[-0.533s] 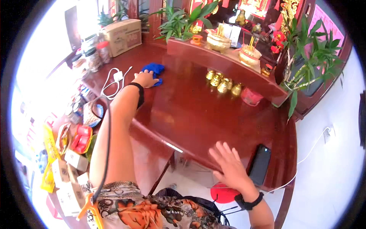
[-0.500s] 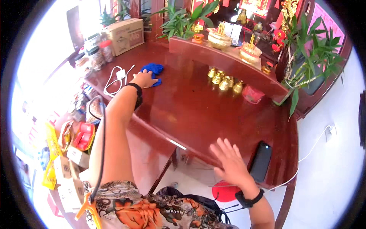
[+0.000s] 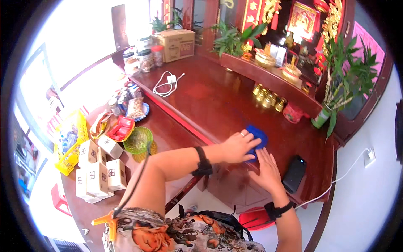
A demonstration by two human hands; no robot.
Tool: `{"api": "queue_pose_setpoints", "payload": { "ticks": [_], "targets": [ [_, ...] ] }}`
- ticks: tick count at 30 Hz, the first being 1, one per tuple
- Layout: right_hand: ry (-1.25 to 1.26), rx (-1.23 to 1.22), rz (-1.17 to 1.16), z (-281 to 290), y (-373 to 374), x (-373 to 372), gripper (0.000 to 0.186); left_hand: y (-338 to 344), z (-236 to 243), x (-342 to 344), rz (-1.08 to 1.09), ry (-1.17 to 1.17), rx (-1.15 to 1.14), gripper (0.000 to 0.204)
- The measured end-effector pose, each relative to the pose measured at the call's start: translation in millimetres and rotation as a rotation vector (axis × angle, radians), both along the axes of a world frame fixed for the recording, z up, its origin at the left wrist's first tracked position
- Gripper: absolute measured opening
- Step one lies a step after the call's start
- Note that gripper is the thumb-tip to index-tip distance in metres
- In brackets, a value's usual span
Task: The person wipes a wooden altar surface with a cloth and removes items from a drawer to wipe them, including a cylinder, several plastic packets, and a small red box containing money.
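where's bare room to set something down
Bare: the tabletop between white cable and gold cups. Crowded: lower left, by the pale boxes and yellow basket; right front, by left hand, blue cloth, right hand and black phone.

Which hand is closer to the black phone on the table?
The right hand: it is just to the left of the black phone. The left hand is farther left, on the blue cloth.

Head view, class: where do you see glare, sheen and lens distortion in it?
Head view: the background at upper left is washed out to white; head view: the glossy table shows a reddish sheen; head view: a dark round border frames the picture, and the red-brown frame at right bows.
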State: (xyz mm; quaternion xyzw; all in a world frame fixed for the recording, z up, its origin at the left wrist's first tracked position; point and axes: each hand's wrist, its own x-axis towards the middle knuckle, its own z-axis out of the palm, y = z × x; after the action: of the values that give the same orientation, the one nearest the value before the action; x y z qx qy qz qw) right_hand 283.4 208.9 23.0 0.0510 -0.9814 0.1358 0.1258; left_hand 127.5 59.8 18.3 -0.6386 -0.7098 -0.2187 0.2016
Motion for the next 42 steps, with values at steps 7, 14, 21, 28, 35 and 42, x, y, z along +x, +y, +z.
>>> {"api": "queue_pose_setpoints", "payload": {
  "ticks": [7, 14, 21, 28, 35, 42],
  "targets": [
    [-0.016, -0.024, -0.016, 7, -4, 5, 0.074, -80, -11, -104, 0.245, 0.056, 0.003, 0.035],
    [-0.043, 0.022, -0.071, 10, -14, -4, 0.077, -152, -9, -245, 0.720, -0.080, -0.262, 0.050],
    [-0.085, -0.018, -0.085, 13, -15, -6, 0.079, -196, -12, -341, 1.063, -0.208, -0.253, 0.061],
    [-0.092, -0.052, -0.106, 20, -20, -8, 0.077, -217, 0, -354, 1.289, -0.027, -0.343, 0.055],
    [-0.074, -0.019, -0.131, 18, -18, -5, 0.075, -160, -7, -236, 0.649, -0.112, -0.110, 0.038],
    [-0.027, 0.012, -0.077, 14, -15, -6, 0.076, -92, -15, -30, 0.016, -0.039, 0.054, 0.052]
  ]
}}
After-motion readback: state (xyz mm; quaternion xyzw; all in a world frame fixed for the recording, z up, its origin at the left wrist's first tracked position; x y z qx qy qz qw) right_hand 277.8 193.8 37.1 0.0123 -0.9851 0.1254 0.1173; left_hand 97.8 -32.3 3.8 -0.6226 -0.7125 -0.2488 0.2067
